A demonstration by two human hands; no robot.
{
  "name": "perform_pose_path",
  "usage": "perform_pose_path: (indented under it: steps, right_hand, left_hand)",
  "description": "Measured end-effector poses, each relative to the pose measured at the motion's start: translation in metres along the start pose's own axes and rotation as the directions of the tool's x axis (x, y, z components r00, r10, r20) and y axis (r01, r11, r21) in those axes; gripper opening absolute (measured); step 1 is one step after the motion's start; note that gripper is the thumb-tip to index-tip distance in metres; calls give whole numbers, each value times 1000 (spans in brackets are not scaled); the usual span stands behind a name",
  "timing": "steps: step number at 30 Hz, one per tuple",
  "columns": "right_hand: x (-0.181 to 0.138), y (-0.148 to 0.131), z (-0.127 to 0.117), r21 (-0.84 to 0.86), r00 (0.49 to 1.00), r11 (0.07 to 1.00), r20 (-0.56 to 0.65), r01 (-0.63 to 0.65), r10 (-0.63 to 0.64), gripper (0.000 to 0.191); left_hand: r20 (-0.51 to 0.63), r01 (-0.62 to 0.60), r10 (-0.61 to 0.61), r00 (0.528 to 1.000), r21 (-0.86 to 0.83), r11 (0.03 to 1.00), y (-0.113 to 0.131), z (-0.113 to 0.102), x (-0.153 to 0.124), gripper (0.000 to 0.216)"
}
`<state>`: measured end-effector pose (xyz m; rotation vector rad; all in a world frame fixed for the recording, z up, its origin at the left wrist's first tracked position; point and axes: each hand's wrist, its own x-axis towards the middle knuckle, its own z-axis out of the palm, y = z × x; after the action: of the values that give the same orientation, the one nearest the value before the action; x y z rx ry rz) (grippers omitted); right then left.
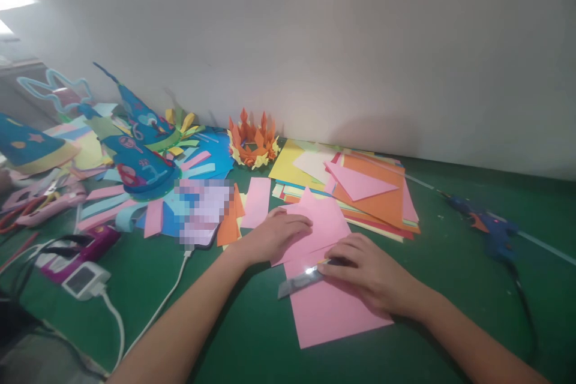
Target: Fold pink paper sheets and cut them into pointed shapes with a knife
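Pink paper lies on the green tabletop in front of me, with a second pink piece, pointed at its far edge, over its upper part. My left hand rests flat on the upper piece, fingers stretched out. My right hand is closed around the dark handle of a utility knife. Its long shiny blade points left and lies across the lower sheet, just below the edge of the upper piece. The palm side of my right hand is hidden.
Behind the hands is a stack of coloured paper; an orange paper crown stands by the wall. A blue glue gun lies right. Leftward are decorated hats, a phone, a power strip with cables, and scissors.
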<state>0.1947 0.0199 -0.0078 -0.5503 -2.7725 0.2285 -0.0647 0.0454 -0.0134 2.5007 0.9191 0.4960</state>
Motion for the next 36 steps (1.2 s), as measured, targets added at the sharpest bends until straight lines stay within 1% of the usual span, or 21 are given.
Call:
perform_pose_path:
  steps: [2, 3, 5, 6, 7, 9, 10, 11, 13, 15, 17, 19, 21, 22, 23, 25, 26, 30, 32, 34, 36]
  right_hand:
    - [-9, 11, -5, -15, 999, 1000, -46, -6, 5, 43]
    - [-14, 16, -7, -38, 996, 999, -87, -32, 29, 44]
    - [-23, 28, -8, -99, 970, 984, -213, -145, 121, 38]
    - [-26, 33, -7, -116, 941, 964, -273, -238, 200, 33]
    - [-29, 38, -6, -128, 901, 931, -325, -342, 286, 27]
    - [-32, 44, -4, -156, 819, 842, -377, -517, 433, 21]
    - [-33, 46, -3, -181, 789, 799, -381, -574, 481, 20]
    - [-33, 47, -2, -212, 772, 763, -375, -611, 514, 20]
    - [-33, 47, -2, -276, 756, 710, -352, -647, 552, 20]
    - [-31, 44, -2, -334, 746, 668, -342, -665, 572, 21]
    - [-28, 40, -2, -358, 751, 662, -363, -658, 551, 23]
    - [-22, 33, -1, -322, 777, 718, -396, -617, 490, 27]
    - [-14, 24, 1, -219, 813, 819, -402, -531, 420, 28]
    - [-9, 19, 2, -150, 837, 868, -385, -473, 390, 28]
    - [-4, 15, 3, -83, 854, 898, -357, -433, 379, 27]
    - [5, 9, 4, 11, 877, 915, -282, -402, 389, 28]
    - [9, 7, 5, 32, 880, 914, -256, -405, 400, 30]
    - [23, 11, 6, 57, 884, 902, -180, -428, 431, 35]
    - [31, 16, 8, 86, 878, 894, -165, -441, 449, 37]
    - [37, 21, 13, 137, 851, 872, -194, -469, 488, 38]
    - [42, 24, 19, 215, 810, 841, -233, -497, 538, 38]
  left_hand:
    - [9, 8, -8, 1000, -8, 1000, 2, -2, 1, 31]
    - [15, 10, -10, 1000, -12, 1000, 3, -3, 1, 30]
    - [23, 8, -8, 1000, -17, 1000, 5, -4, 1, 25]
    - [25, 2, -2, 1000, -15, 1000, 6, -4, 1, 24]
    - [22, -3, 3, 1000, -6, 1000, 6, -4, 1, 27]
    - [-5, 8, -8, 1000, 34, 999, 7, -2, 0, 39]
    - [-32, 34, -32, 999, 63, 997, 7, -1, 0, 47]
    - [-61, 71, -66, 996, 92, 993, 7, 0, -1, 56]
    - [-104, 156, -143, 984, 132, 979, 8, 2, -2, 69]
    - [-107, 209, -195, 975, 142, 968, 9, 4, -3, 73]
    - [-91, 217, -207, 974, 115, 969, 11, 5, -4, 71]
    - [-88, 203, -196, 977, 77, 976, 11, 5, -5, 68]
    - [-102, 191, -185, 978, 63, 979, 12, 6, -5, 67]
    - [-110, 193, -185, 977, 69, 979, 12, 6, -5, 67]
    - [-114, 197, -187, 976, 80, 977, 11, 7, -5, 67]
    - [-111, 206, -194, 975, 103, 973, 11, 8, -5, 67]
    - [-104, 206, -194, 975, 112, 972, 10, 9, -5, 66]
    - [-81, 181, -170, 982, 143, 973, 10, 10, -6, 60]
    - [-69, 159, -150, 986, 145, 977, 10, 10, -6, 57]
    - [-62, 134, -126, 990, 132, 982, 10, 10, -6, 54]
    - [-64, 112, -105, 992, 117, 987, 11, 10, -6, 53]
